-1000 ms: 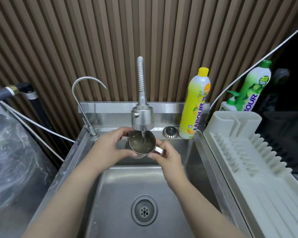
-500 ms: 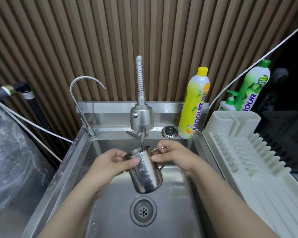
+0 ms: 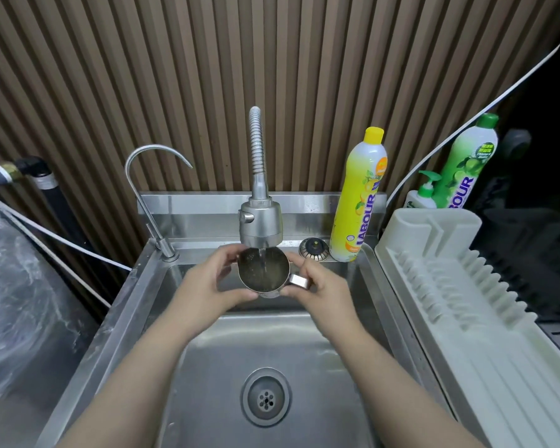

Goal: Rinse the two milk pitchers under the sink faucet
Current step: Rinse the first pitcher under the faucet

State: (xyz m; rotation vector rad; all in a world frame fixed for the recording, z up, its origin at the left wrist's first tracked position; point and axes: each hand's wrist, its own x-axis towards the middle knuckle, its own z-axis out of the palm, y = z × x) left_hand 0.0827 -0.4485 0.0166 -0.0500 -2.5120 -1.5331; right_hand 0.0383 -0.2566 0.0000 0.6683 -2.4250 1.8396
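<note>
A steel milk pitcher stands upright under the faucet head, and a thin stream of water runs into it. My left hand wraps the pitcher's left side. My right hand grips its handle on the right. Water is pooling inside the pitcher. Only one pitcher is in view.
The steel sink basin with its drain lies below. A curved small tap stands at the left, a yellow detergent bottle and a green bottle at the right. A white dish rack borders the sink's right edge.
Half a second ago the pitcher was tipped mouth-away low over the basin. Both hands have raised it and turned it upright under the running water again.
</note>
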